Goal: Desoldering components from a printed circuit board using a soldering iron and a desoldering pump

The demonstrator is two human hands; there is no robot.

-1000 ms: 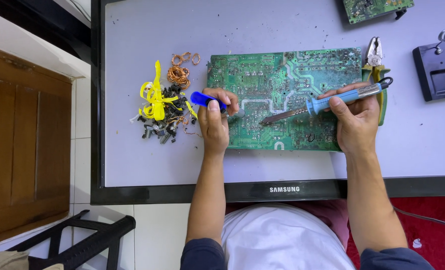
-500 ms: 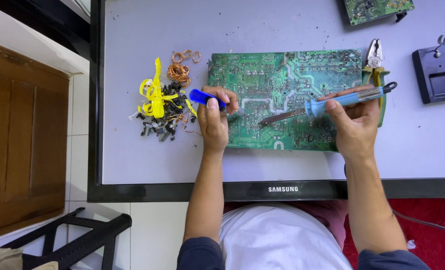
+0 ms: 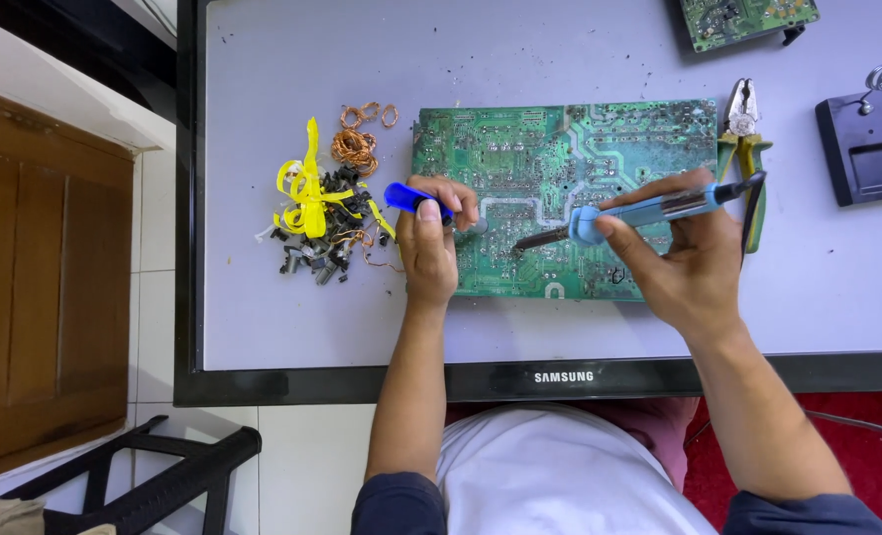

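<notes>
Head view: a green circuit board [image 3: 560, 193] lies flat, solder side up, near the middle of the desk [image 3: 263, 307], its long axis running left to right. The right hand [image 3: 684, 263] grips a blue soldering iron [image 3: 649, 211] pointing left, tip down on the board's lower middle. The left hand [image 3: 431, 243], the nearer one to that spot, is closed around a blue-handled tool [image 3: 406, 196] at the board's left edge. Pulled components and yellow tape [image 3: 312, 213] sit leftward; pliers [image 3: 743, 149] and an iron stand [image 3: 867, 149] lie toward the right edge

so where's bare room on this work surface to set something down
Free: the wide strip above the green circuit board, the strip between board and front black frame, and right of the pliers below the black stand. Crowded: left of the board, around the parts pile.
</notes>
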